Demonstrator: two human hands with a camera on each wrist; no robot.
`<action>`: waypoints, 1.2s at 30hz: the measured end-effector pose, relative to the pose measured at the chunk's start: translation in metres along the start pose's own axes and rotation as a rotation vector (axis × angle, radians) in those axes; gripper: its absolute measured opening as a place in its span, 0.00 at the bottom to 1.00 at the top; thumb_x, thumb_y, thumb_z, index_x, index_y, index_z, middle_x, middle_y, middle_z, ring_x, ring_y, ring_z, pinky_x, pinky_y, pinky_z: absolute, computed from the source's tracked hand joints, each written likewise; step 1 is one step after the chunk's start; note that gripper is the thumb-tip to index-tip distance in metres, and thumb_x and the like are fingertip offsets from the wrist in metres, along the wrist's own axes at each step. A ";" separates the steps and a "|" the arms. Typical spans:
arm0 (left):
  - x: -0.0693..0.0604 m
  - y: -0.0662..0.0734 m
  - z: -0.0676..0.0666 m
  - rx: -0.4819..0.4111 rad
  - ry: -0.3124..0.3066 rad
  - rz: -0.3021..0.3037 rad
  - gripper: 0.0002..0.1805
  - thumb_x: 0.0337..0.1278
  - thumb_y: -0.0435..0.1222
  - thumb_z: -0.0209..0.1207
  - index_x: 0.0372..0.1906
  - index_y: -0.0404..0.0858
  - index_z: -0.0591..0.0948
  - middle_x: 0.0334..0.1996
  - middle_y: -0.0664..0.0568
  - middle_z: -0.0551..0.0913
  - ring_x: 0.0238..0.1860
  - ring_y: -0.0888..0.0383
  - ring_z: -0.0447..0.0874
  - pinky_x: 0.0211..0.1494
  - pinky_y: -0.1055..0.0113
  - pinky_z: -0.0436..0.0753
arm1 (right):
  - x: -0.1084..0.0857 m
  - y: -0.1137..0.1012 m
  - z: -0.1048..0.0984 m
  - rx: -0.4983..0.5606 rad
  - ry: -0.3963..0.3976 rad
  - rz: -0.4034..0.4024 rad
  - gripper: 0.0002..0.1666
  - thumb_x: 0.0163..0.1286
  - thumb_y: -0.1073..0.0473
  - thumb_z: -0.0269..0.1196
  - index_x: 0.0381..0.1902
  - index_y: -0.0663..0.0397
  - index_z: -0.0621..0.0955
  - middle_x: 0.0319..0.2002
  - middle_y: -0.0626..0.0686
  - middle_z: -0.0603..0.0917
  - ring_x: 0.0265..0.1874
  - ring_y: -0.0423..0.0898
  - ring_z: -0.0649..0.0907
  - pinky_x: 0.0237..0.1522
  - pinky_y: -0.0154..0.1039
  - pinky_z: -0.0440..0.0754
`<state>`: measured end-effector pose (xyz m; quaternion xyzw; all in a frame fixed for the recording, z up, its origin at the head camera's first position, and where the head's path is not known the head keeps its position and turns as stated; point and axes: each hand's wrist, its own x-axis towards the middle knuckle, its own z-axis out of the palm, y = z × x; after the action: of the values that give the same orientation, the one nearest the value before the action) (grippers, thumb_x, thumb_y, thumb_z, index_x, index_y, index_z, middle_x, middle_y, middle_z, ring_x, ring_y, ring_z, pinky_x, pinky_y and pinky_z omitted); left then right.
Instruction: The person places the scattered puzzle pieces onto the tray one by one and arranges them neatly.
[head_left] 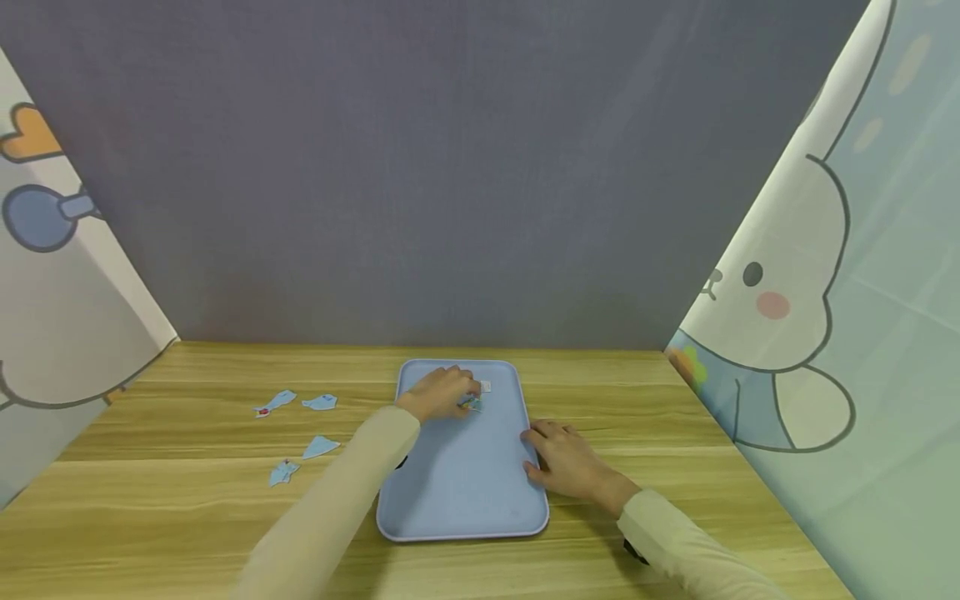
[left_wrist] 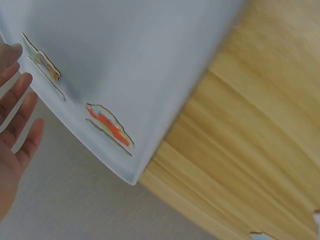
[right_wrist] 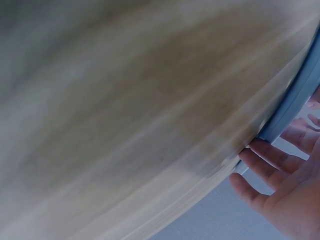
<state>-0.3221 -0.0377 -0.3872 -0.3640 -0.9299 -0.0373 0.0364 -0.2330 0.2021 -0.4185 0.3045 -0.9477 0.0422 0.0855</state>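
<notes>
A light blue tray [head_left: 465, 475] lies on the wooden table. Over its far part is the left hand [head_left: 442, 393], fingers loosely bent beside a small colourful piece [head_left: 472, 403]; in the left wrist view the left hand [left_wrist: 17, 110] has spread fingers near a patterned piece [left_wrist: 48, 66], and an orange-red piece [left_wrist: 110, 125] lies close to the tray corner. Whether the fingertips touch a piece is unclear. At the tray's right rim rests the right hand [head_left: 566, 462], its fingertips against the edge; the right wrist view shows the right hand [right_wrist: 285, 180] with relaxed fingers at the rim [right_wrist: 290, 107].
Left of the tray, several light blue paper-like pieces lie apart on the table, among them a piece with a red spot [head_left: 262, 412], a triangular one [head_left: 320, 447] and a lower one [head_left: 283, 472]. A grey curtain [head_left: 420, 183] stands behind the table, with printed cloth at both sides.
</notes>
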 end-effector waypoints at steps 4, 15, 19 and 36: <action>-0.008 -0.001 -0.003 0.014 0.014 0.031 0.16 0.46 0.39 0.65 0.44 0.45 0.82 0.40 0.55 0.81 0.42 0.58 0.76 0.47 0.63 0.76 | 0.000 -0.001 -0.002 0.008 -0.002 0.001 0.26 0.61 0.48 0.59 0.52 0.57 0.76 0.54 0.59 0.76 0.56 0.55 0.74 0.54 0.56 0.71; -0.037 -0.005 -0.008 0.019 0.046 0.112 0.14 0.45 0.37 0.64 0.42 0.43 0.82 0.36 0.55 0.81 0.38 0.57 0.75 0.42 0.63 0.76 | 0.001 0.000 -0.001 0.004 0.022 -0.019 0.25 0.59 0.50 0.61 0.51 0.58 0.76 0.52 0.60 0.77 0.54 0.56 0.75 0.52 0.56 0.72; -0.046 -0.010 -0.009 0.014 0.053 0.111 0.15 0.45 0.38 0.65 0.42 0.42 0.83 0.37 0.55 0.81 0.40 0.55 0.76 0.44 0.60 0.77 | 0.001 0.000 -0.002 0.007 0.014 -0.010 0.25 0.59 0.49 0.61 0.51 0.58 0.76 0.53 0.60 0.76 0.55 0.56 0.75 0.53 0.57 0.72; -0.099 -0.037 -0.009 0.026 0.159 0.160 0.12 0.46 0.37 0.64 0.39 0.41 0.82 0.37 0.54 0.80 0.40 0.55 0.78 0.48 0.59 0.78 | 0.000 0.000 -0.001 0.000 0.008 -0.011 0.25 0.60 0.49 0.60 0.51 0.58 0.76 0.54 0.60 0.76 0.55 0.57 0.74 0.53 0.57 0.72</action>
<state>-0.2743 -0.1326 -0.3890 -0.4326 -0.8925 -0.0511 0.1174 -0.2331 0.2017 -0.4175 0.3094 -0.9457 0.0432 0.0894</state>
